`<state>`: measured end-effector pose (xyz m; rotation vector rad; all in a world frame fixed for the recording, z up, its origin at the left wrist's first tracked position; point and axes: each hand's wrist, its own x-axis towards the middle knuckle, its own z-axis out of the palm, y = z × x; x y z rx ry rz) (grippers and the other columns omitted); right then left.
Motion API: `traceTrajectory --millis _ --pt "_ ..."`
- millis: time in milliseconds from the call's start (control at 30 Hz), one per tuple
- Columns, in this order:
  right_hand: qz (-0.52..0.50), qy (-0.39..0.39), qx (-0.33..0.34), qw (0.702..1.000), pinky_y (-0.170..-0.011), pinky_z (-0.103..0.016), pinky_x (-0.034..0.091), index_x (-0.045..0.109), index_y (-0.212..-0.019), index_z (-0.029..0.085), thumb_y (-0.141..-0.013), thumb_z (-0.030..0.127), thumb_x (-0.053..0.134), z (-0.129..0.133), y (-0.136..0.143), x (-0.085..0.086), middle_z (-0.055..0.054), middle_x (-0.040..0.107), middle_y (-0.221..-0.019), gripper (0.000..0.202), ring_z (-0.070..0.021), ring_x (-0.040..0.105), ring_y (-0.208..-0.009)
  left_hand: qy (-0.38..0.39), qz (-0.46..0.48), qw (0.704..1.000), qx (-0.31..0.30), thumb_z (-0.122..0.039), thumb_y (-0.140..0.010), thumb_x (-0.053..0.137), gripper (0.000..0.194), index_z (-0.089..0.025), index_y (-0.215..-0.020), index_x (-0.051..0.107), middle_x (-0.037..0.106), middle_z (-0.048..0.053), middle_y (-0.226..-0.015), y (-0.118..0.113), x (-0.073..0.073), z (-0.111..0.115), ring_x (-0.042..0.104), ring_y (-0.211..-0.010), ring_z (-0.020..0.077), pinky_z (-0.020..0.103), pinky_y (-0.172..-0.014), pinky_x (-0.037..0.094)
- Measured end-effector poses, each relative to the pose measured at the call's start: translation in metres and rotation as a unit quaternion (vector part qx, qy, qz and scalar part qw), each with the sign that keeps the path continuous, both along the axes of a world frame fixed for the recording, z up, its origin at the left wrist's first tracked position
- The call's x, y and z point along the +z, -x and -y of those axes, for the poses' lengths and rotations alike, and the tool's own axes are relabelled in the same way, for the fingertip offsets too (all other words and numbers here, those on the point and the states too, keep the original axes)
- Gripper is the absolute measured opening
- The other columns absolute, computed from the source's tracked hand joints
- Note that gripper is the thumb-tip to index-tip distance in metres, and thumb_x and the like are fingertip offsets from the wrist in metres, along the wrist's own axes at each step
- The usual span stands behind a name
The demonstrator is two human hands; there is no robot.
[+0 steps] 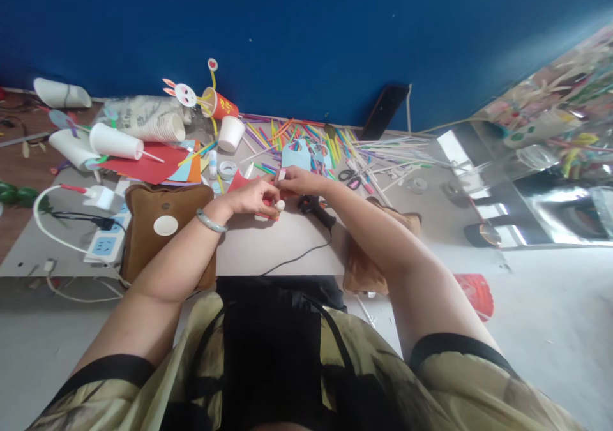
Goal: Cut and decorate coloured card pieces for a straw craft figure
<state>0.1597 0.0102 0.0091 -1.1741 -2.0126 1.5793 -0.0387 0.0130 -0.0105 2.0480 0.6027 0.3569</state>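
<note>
My left hand (255, 196), with a bracelet on its wrist, is closed in a pinch over the middle of the table. A small white round piece (280, 206) shows at its fingertips; what else the fingers hold is hidden. Close beside it, my right hand (302, 181) is closed on a small pink-and-white piece (281, 174), too small to name. Red paper (237, 181) lies partly under my left hand. A black hot glue gun (317, 211) rests just below my right hand, its cord running toward the table's front edge.
Scissors (353, 180), a tape roll (227, 168) and many coloured sticks (292, 131) lie beyond my hands. A white paper cup (231, 133) and a rabbit-decorated red cup (224, 105) stand behind. Brown cushions (167, 252) lie under my forearms, near a power strip (106, 242).
</note>
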Motion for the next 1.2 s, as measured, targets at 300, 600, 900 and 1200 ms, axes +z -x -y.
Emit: traceTrajectory --millis 300,600,900,1200 --pt "-0.011 0.010 -0.039 0.999 -0.037 -0.017 0.030 0.063 -0.076 0.012 -0.089 0.023 0.053 0.006 -0.010 -0.011 0.003 0.060 -0.053 0.019 -0.0046 0.041 -0.037 -0.014 0.002 1.000 -0.013 -0.035 -0.068 0.075 0.020 -0.016 -0.067 0.069 0.057 0.006 -0.115 0.000 0.002 0.000 0.059 -0.105 0.0224 0.033 -0.094 0.049" --pt "-0.025 0.004 -0.089 0.996 -0.036 -0.018 0.032 0.060 -0.076 0.015 -0.090 0.035 0.060 0.017 -0.020 -0.019 0.001 0.062 -0.054 0.024 -0.0057 0.042 -0.036 -0.007 -0.017 1.000 -0.020 -0.032 -0.068 0.075 0.017 -0.018 -0.077 0.074 0.053 0.008 -0.127 0.001 0.005 0.000 0.054 -0.122 0.0272 0.036 -0.103 0.046" --pt "-0.027 -0.038 -0.137 0.989 -0.037 -0.019 0.032 0.057 -0.072 0.017 -0.091 0.045 0.061 0.037 -0.028 -0.021 0.002 0.061 -0.052 0.033 -0.0066 0.044 -0.037 -0.002 -0.025 1.000 -0.009 -0.035 -0.067 0.077 0.021 -0.018 -0.077 0.072 0.051 0.009 -0.130 0.002 -0.001 -0.001 0.045 -0.134 0.0302 0.040 -0.110 0.040" --pt "-0.058 -0.053 -0.245 0.966 -0.036 -0.019 0.033 0.052 -0.083 0.019 -0.086 0.043 0.063 0.073 -0.021 -0.020 0.002 0.065 -0.057 0.026 -0.0067 0.044 -0.036 -0.007 -0.020 1.000 -0.013 -0.044 -0.068 0.077 0.029 -0.017 -0.077 0.069 0.049 0.010 -0.133 0.002 -0.001 0.000 0.048 -0.129 0.0299 0.039 -0.108 0.042"
